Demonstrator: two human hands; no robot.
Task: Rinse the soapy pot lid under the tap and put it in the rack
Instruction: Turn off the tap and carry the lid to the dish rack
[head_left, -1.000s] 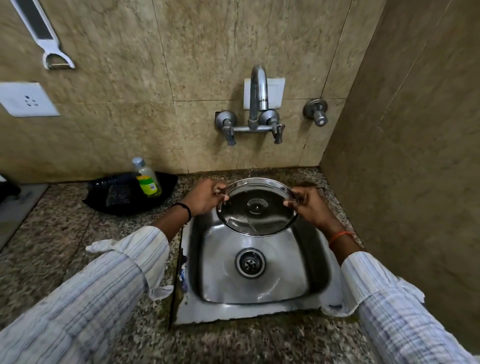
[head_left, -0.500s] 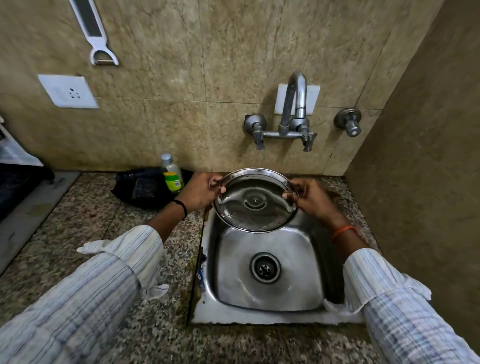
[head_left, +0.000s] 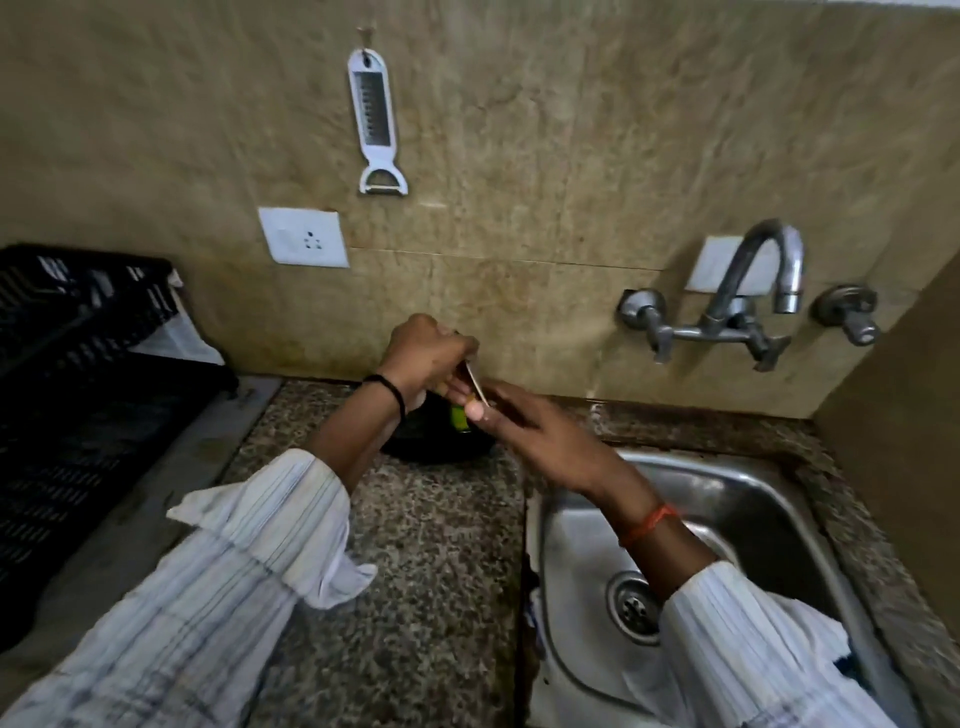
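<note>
Sleeves lead to both hands above the bench left of the sink (head_left: 753, 483): right hand (head_left: 524, 431) and left hand (head_left: 426, 358) pinch the pot lid (head_left: 475, 383) edge-on, upright. Left hand is nearer the rack (head_left: 78, 338), farther left.

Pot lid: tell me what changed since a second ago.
Both hands carried the pot lid left, from over the sink to above the counter, turning it edge-on toward the rack. Left hand and right hand still hold it. Tap stays off.

Left hand (head_left: 423, 358) and right hand (head_left: 524, 431) grip the edge-on lid (head_left: 475, 383) above the granite counter (head_left: 431, 545)
</note>
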